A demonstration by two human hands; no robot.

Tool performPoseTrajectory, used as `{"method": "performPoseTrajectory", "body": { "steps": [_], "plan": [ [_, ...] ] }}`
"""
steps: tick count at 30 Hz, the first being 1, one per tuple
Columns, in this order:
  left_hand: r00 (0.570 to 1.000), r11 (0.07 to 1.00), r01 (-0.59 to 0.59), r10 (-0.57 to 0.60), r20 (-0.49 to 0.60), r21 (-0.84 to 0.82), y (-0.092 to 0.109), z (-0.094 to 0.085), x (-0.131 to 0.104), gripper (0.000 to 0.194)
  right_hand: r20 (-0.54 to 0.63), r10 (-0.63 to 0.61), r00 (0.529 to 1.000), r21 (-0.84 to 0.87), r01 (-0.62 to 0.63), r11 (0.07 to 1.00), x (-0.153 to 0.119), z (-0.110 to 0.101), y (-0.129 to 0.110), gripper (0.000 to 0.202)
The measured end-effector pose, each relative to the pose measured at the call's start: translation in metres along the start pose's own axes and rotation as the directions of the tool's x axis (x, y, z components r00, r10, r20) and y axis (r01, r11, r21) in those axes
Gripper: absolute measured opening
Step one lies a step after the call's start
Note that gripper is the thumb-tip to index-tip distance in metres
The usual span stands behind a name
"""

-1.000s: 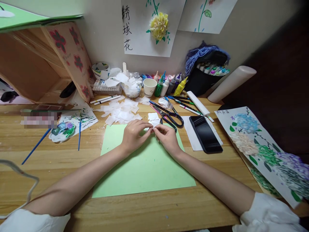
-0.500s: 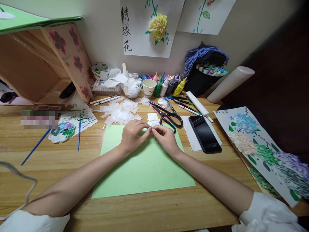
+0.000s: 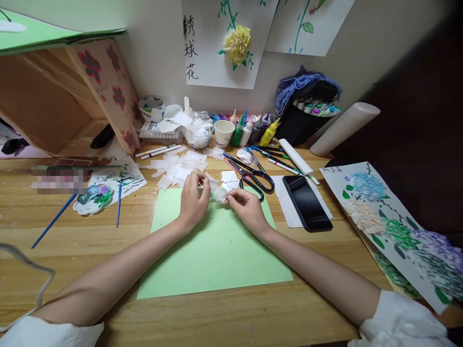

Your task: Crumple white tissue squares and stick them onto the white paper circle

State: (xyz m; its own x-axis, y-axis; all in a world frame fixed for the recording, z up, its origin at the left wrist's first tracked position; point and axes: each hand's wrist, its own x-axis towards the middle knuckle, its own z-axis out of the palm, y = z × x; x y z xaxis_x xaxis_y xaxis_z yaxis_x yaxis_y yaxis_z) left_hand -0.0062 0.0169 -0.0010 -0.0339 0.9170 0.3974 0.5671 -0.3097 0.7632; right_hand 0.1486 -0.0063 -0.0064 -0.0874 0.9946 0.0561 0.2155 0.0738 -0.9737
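One wooden table (image 3: 217,320), its grain pale and striped, fills the scene beneath a wall. At far left stands an open pinkish box (image 3: 103,94), its side panel printed with red flowers. A smooth, flat green sheet (image 3: 224,260) lies at center, a few dark specks on it. At right, a picture (image 3: 394,226) bears ruffled, raised blossoms in blue, cream, green and purple. Blue yarn (image 3: 304,84) drapes a black pouch (image 3: 300,125) of markers near the wall, beside a glossy white roll (image 3: 345,127). Over the sheet's far edge, the left hand (image 3: 194,198) curls its fingers close by a white strip; whether it grips the strip cannot be told. The right hand (image 3: 248,207), just apart from it, pinches thumb to finger. A slab-like black phone (image 3: 307,202) lies on white paper to the right. Open scissors (image 3: 255,177) crowd the sheet's far right corner, a looped handle overlapping it. Beyond stand a clear bowl (image 3: 198,137) heaped with crumpled white scraps and a round cup (image 3: 224,132). Flat white squares (image 3: 181,166) scatter just past the left hand. Smallest, a thin, translucent white piece (image 3: 220,194) sits between the hands, in the right hand's fingertips.
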Motion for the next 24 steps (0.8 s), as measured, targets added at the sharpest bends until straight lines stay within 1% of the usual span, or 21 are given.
{"method": "performPoseTrajectory", "body": {
  "steps": [4, 7, 9, 11, 12, 13, 14, 15, 17, 18, 19, 20, 21, 22, 24],
  "plan": [
    [0.986, 0.983, 0.161, -0.164, -0.035, -0.086, -0.01, 0.001, 0.007, 0.013, -0.006, 0.011, 1.0, 0.002, -0.011, 1.0, 0.0, 0.0, -0.001, 0.013],
    [0.958, 0.963, 0.261, -0.267, -0.108, -0.061, -0.02, 0.001, 0.012, 0.011, -0.01, 0.022, 1.0, -0.006, -0.022, 1.0, 0.0, 0.001, 0.0, 0.014],
    [0.948, 0.964, 0.265, -0.257, -0.186, 0.017, -0.022, 0.0, 0.014, 0.011, -0.009, 0.028, 1.0, -0.001, -0.028, 1.0, 0.0, 0.001, 0.0, 0.014],
    [0.959, 0.974, 0.199, -0.17, -0.228, 0.109, -0.018, -0.002, 0.012, 0.019, -0.008, 0.027, 1.0, 0.005, -0.027, 1.0, 0.0, 0.0, 0.0, 0.015],
    [0.972, 0.979, 0.144, -0.111, -0.208, 0.147, -0.014, -0.002, 0.01, 0.024, -0.008, 0.026, 1.0, 0.009, -0.025, 1.0, 0.0, 0.0, 0.0, 0.015],
    [0.987, 0.982, 0.08, -0.054, -0.152, 0.171, -0.009, -0.003, 0.008, 0.026, -0.008, 0.023, 1.0, 0.015, -0.023, 1.0, 0.0, 0.0, 0.0, 0.015],
    [0.998, 0.983, 0.009, 0.001, -0.057, 0.184, -0.004, -0.004, 0.006, 0.026, -0.008, 0.018, 1.0, 0.022, -0.018, 1.0, 0.0, 0.0, 0.0, 0.015],
    [0.997, 0.98, -0.062, 0.054, 0.048, 0.188, 0.001, -0.004, 0.003, 0.024, -0.006, 0.013, 1.0, 0.027, -0.013, 1.0, -0.001, 0.0, 0.0, 0.015],
    [0.967, 0.968, -0.17, 0.128, 0.222, 0.183, 0.007, -0.004, 0.0, 0.02, -0.001, 0.004, 1.0, 0.03, -0.004, 1.0, -0.001, 0.001, 0.0, 0.015],
    [0.951, 0.963, -0.2, 0.147, 0.271, 0.178, 0.008, -0.003, -0.001, 0.019, 0.001, 0.001, 1.0, 0.027, -0.001, 1.0, -0.001, 0.001, 0.0, 0.015],
    [0.945, 0.962, -0.208, 0.151, 0.291, 0.177, 0.007, -0.003, -0.001, 0.02, 0.003, 0.001, 1.0, 0.021, -0.001, 1.0, -0.001, 0.001, 0.0, 0.016],
    [0.949, 0.964, -0.194, 0.137, 0.284, 0.184, 0.005, -0.003, 0.0, 0.02, -0.001, -0.001, 1.0, 0.01, 0.001, 1.0, -0.001, 0.0, 0.0, 0.016],
    [0.961, 0.966, -0.162, 0.108, 0.254, 0.201, 0.001, -0.003, 0.002, 0.021, -0.007, -0.009, 1.0, -0.016, 0.009, 1.0, 0.0, -0.001, 0.0, 0.017],
    [0.977, 0.966, -0.114, 0.067, 0.203, 0.231, -0.003, -0.003, 0.005, 0.021, -0.014, -0.03, 0.999, -0.064, 0.029, 0.998, 0.001, -0.003, -0.001, 0.017],
    [0.998, 0.949, -0.001, -0.02, 0.065, 0.316, -0.011, -0.004, 0.01, 0.02, 0.002, -0.118, 0.993, -0.228, 0.115, 0.967, 0.003, -0.007, -0.002, 0.014]
  ]
}}
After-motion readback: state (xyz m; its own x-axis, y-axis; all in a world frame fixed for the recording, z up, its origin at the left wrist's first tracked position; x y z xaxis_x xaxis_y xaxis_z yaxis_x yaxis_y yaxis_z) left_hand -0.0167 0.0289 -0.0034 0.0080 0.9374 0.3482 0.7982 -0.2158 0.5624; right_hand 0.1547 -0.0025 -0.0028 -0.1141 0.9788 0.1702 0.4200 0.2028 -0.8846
